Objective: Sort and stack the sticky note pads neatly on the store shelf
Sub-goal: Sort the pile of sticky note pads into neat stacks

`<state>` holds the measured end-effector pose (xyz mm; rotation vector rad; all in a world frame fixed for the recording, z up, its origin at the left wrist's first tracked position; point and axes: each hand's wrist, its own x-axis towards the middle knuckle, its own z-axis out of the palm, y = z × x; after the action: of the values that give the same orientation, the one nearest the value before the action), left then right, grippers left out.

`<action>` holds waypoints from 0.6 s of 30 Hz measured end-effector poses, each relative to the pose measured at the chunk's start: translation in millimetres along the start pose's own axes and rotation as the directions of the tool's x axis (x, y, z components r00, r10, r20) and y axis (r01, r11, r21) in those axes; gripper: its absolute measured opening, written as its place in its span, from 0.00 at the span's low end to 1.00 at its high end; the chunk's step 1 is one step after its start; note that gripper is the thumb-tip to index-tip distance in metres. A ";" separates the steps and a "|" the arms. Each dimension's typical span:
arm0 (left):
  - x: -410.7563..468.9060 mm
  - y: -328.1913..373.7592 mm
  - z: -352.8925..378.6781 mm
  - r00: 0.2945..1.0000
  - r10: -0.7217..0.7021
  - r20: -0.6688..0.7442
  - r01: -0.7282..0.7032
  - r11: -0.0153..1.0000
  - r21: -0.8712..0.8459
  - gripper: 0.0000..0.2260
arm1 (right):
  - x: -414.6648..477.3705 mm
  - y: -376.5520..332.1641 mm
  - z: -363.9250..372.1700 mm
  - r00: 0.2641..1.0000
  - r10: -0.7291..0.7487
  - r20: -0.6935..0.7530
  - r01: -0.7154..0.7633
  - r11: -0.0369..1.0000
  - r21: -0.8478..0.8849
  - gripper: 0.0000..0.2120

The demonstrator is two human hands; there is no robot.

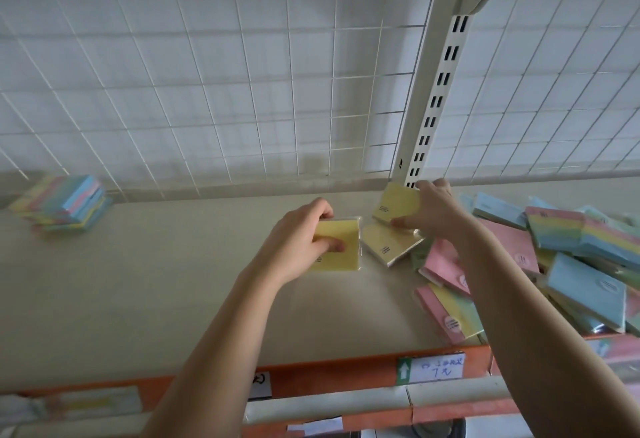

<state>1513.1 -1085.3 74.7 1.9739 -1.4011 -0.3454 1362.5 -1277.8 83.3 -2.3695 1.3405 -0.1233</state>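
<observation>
bare shelf [173, 281] between pad piles

One wide-angle view, from a camera worn on the person's head. It looks forward and down onto a store shelf [156, 299] from close range, about arm's length. The left hand [301, 236] and right hand [433, 210] sit near the centre, with the forearms entering from the bottom edge. The wire grid [207, 73] behind the shelf fills the upper half, its lines bowed by the lens.
</observation>
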 end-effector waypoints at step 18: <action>-29.0 -39.5 -49.9 0.991 0.011 -0.136 -0.012 1.000 -0.006 0.08 | -45.2 -82.0 36.2 0.902 -0.326 -0.283 0.407 0.860 0.307 0.15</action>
<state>1559.1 -1032.9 80.2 1.9446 -1.3229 -0.2063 1414.0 -1191.8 88.2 -2.3047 0.8349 -0.7046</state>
